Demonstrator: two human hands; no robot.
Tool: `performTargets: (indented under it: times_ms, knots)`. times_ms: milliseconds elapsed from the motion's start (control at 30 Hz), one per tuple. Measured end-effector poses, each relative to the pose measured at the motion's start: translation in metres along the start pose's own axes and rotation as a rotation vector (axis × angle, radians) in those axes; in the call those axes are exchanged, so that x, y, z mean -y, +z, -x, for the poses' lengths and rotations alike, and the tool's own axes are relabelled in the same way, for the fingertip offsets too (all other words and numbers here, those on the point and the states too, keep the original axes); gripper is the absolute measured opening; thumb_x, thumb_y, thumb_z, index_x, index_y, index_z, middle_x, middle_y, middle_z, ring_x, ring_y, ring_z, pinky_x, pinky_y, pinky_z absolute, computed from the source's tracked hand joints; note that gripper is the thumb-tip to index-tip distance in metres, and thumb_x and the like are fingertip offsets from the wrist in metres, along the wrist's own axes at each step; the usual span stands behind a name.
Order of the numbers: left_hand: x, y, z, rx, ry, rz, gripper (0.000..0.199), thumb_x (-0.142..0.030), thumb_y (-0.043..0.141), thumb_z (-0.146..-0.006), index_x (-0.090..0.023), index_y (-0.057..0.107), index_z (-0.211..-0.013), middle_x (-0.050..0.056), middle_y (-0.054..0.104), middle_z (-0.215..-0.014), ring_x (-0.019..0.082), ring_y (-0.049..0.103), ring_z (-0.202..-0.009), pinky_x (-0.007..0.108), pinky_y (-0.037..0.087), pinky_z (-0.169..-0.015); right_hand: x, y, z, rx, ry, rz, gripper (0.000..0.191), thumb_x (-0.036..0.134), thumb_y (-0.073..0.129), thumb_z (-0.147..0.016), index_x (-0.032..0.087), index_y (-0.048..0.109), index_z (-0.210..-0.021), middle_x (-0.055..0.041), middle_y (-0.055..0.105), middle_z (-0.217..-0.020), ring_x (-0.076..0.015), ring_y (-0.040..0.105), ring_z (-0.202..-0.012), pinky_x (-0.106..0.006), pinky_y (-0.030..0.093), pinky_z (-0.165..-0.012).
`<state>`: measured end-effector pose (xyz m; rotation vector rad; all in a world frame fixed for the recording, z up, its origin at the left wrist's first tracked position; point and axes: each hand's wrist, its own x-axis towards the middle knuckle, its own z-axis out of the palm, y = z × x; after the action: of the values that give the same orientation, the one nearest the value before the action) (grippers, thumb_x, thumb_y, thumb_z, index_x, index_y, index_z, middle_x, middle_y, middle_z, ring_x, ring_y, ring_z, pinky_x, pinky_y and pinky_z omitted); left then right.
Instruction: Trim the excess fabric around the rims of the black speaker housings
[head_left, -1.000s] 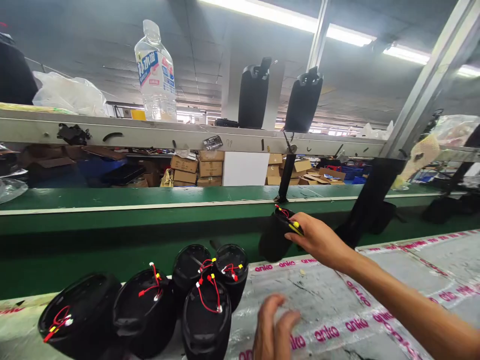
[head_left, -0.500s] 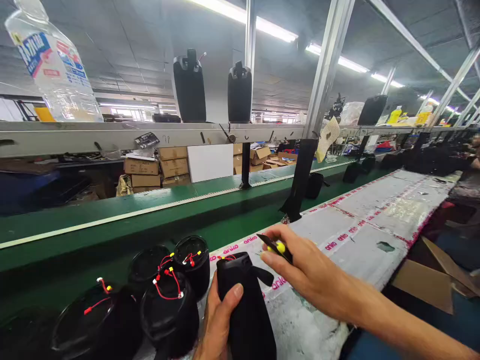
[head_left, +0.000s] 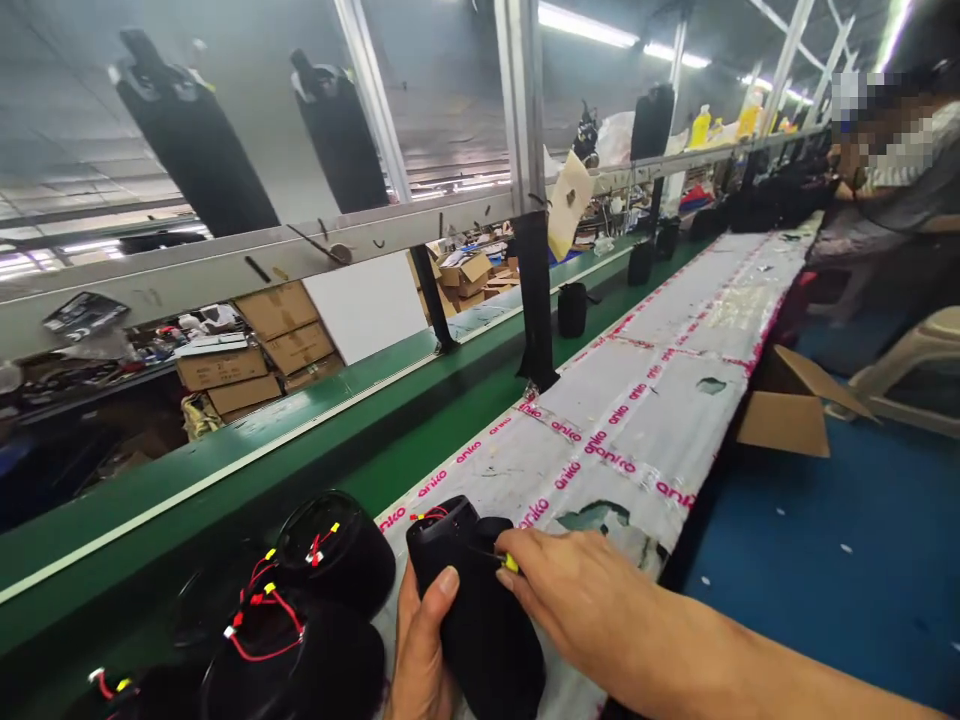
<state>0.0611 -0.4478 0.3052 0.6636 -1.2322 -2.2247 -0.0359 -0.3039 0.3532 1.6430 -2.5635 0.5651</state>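
My left hand (head_left: 426,640) is wrapped round the lower left side of a black fabric-covered cylinder (head_left: 487,630) that looks like a portable speaker. Its top end tilts away from me, and red wires (head_left: 433,514) stick out there. A dark strap loop (head_left: 495,527) stands at its upper right. In my right hand (head_left: 577,590) is a slim pointed tool with a yellow part (head_left: 511,563); most of it is hidden by my fingers. The tip points left and appears to meet the fabric just below the rim.
Several similar black housings (head_left: 300,650) with red wires stand at left. A green conveyor (head_left: 397,455) runs behind the white taped worktop (head_left: 675,345). Two speakers (head_left: 199,140) stand on the metal shelf (head_left: 247,255). A cardboard box (head_left: 784,420) lies low at right; another person (head_left: 892,170) is beyond.
My right hand has brought the tool down onto the cylinder's upper side. My left hand keeps its hold. The view has turned right and tilted, bringing the floor and another person into sight.
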Motion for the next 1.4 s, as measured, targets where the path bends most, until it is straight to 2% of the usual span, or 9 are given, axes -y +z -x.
performTargets:
  times_ms: [167,333,667,800,1000,1100,1267,1333,1400]
  knots:
    - [-0.001,0.002,0.001,-0.054,-0.01,-0.096,0.062,-0.045,0.08,-0.07,-0.019,0.064,-0.124,0.009,0.076,-0.103,0.031,0.071,-0.101,0.038,0.058,-0.089,-0.001,0.0,-0.001,-0.021,-0.002,-0.013,0.007,0.024,0.047,-0.104,0.023,0.054,-0.106,-0.0011,0.07,-0.087,-0.0248,0.068,-0.068,-0.034,0.027,-0.054]
    - [-0.002,0.004,0.001,-0.064,0.008,-0.141,0.071,-0.046,0.082,-0.066,-0.018,0.062,-0.128,0.009,0.076,-0.099,0.032,0.072,-0.098,0.04,0.059,-0.087,-0.003,0.004,-0.001,-0.006,0.003,-0.006,0.008,0.025,0.046,-0.104,0.023,0.052,-0.098,-0.0003,0.067,-0.081,-0.0235,0.065,-0.062,-0.034,0.022,-0.052]
    - [-0.003,0.007,0.002,-0.01,0.052,-0.27,0.074,-0.05,0.08,-0.069,-0.021,0.055,-0.132,0.008,0.073,-0.108,0.032,0.069,-0.105,0.039,0.058,-0.087,-0.004,0.002,0.001,-0.027,-0.046,0.052,0.009,0.022,0.045,-0.103,0.023,0.05,-0.096,0.0001,0.064,-0.078,-0.0222,0.063,-0.057,-0.036,0.022,-0.049]
    - [-0.002,0.004,0.002,-0.014,0.176,-0.454,0.076,-0.056,0.077,-0.069,-0.021,0.053,-0.132,0.009,0.071,-0.114,0.033,0.068,-0.106,0.042,0.054,-0.091,0.0,0.001,0.005,-0.01,-0.014,0.103,0.008,0.016,0.05,-0.099,0.023,0.05,-0.094,0.0009,0.063,-0.074,-0.0218,0.062,-0.053,-0.036,0.021,-0.047]
    - [0.0,-0.002,0.0,-0.169,0.268,-0.768,0.08,-0.062,0.076,-0.066,-0.019,0.053,-0.13,0.01,0.068,-0.113,0.035,0.062,-0.106,0.048,0.046,-0.095,0.007,0.001,0.006,-0.019,0.027,0.202,0.018,0.006,0.056,-0.088,0.021,0.05,-0.097,0.0001,0.064,-0.072,-0.0215,0.063,-0.05,-0.035,0.02,-0.044]
    - [-0.001,0.001,0.001,-0.191,0.268,-0.788,0.077,-0.063,0.075,-0.067,-0.019,0.055,-0.126,0.009,0.068,-0.11,0.035,0.063,-0.104,0.045,0.046,-0.092,0.007,0.004,0.002,-0.029,0.0,0.218,0.02,0.005,0.057,-0.086,0.02,0.051,-0.097,0.0003,0.064,-0.071,-0.0219,0.063,-0.05,-0.035,0.023,-0.043]
    - [-0.004,0.008,0.002,-0.188,0.304,-0.733,0.07,-0.058,0.077,-0.068,-0.018,0.058,-0.122,0.008,0.07,-0.105,0.031,0.066,-0.098,0.042,0.049,-0.09,-0.004,0.009,0.003,-0.06,-0.005,0.137,0.003,0.017,0.053,-0.098,0.02,0.053,-0.098,-0.0002,0.066,-0.073,-0.0218,0.066,-0.054,-0.034,0.033,-0.047]
    - [-0.007,0.009,0.001,-0.194,0.282,-0.669,0.068,-0.059,0.075,-0.07,-0.018,0.059,-0.121,0.008,0.071,-0.105,0.031,0.067,-0.098,0.042,0.051,-0.09,-0.009,0.006,0.008,-0.141,-0.012,-0.005,0.01,0.022,0.045,-0.103,0.021,0.055,-0.1,-0.0003,0.068,-0.078,-0.0206,0.067,-0.06,-0.033,0.039,-0.052]
    - [-0.011,0.008,0.0,-0.233,0.264,-0.653,0.069,-0.059,0.073,-0.072,-0.017,0.057,-0.125,0.01,0.071,-0.108,0.032,0.067,-0.102,0.044,0.05,-0.095,-0.013,0.002,0.015,-0.287,0.003,-0.162,0.02,0.028,0.037,-0.107,0.022,0.056,-0.107,-0.0002,0.069,-0.083,-0.0187,0.069,-0.066,-0.031,0.045,-0.059]
